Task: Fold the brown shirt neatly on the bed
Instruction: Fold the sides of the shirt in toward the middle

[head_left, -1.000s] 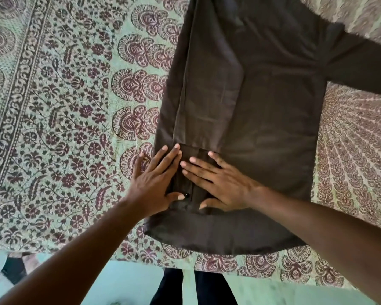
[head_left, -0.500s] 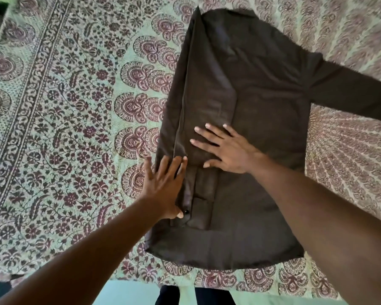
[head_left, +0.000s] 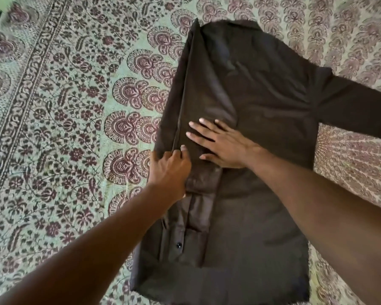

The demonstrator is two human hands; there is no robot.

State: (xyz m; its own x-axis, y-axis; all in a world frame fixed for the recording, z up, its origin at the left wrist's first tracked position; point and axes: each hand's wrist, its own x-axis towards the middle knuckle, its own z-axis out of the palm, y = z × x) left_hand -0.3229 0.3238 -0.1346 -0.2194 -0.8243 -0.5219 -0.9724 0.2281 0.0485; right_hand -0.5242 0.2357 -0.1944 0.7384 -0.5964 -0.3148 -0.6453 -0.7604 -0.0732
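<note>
Head view shows no readable writing anywhere. On the patterned bedspread (head_left: 53, 128) the brown shirt (head_left: 262, 106) lies flat, its left side folded in, one sleeve (head_left: 361, 113) stretched toward the right edge; bare cover spreads wide to the left. Right hand (head_left: 224, 146) presses flat, fingers spread, on the folded panel. Left hand (head_left: 169, 170) rests at the fold's edge, fingers slightly bent, touching the cloth.

Floral green-and-maroon bedspread (head_left: 64, 128), soft daylight

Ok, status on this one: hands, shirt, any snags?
Left hand flat at folded edge, right hand flat on brown shirt. Right sleeve unfolded. No obstructions.
</note>
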